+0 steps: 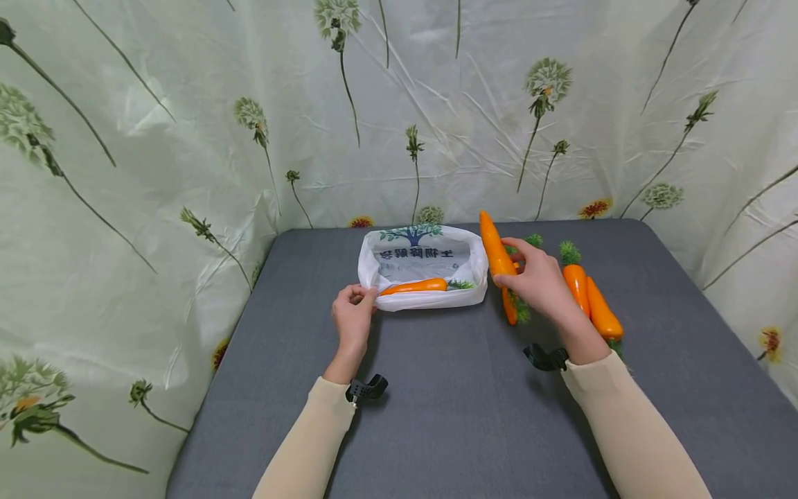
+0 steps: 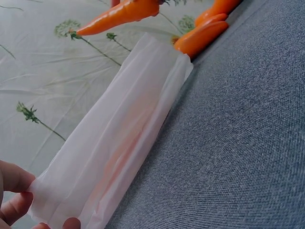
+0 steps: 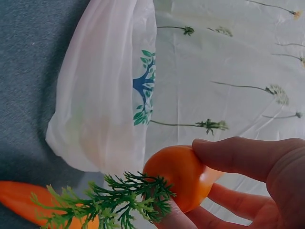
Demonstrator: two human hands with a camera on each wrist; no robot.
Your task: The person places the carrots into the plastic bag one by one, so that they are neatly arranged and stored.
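Carrot (image 1: 495,251) in the right hand (image 1: 539,281) was the thing in play: the fingers and thumb were curled round its thick end, just above the green top, so that the pointed tip stood up and leaned toward the white plastic bag (image 1: 424,265) beside it, clear of the tabletop. The right wrist view showed that grip closely, with the thumb over the orange end and the leafy top (image 3: 125,198) hanging below. The left hand (image 1: 352,315) pinched the bag's rim at its near left corner, and this appeared to be why the mouth stayed spread and the thin plastic did not fold in on itself; in the left wrist view the fingertips (image 2: 14,206) could be seen holding the gathered edge. One carrot (image 1: 416,285) already lay inside the bag, along its near side. Another carrot (image 1: 510,305) lay on the tabletop under the right hand, and two more carrots (image 1: 592,298) lay side by side just to its right, toward the right edge. The bag sat near the far edge of the grey fabric-covered tabletop (image 1: 449,402). A pale sheet printed with dandelions (image 1: 187,125) hung on three sides as a backdrop, creased and loosely draped.
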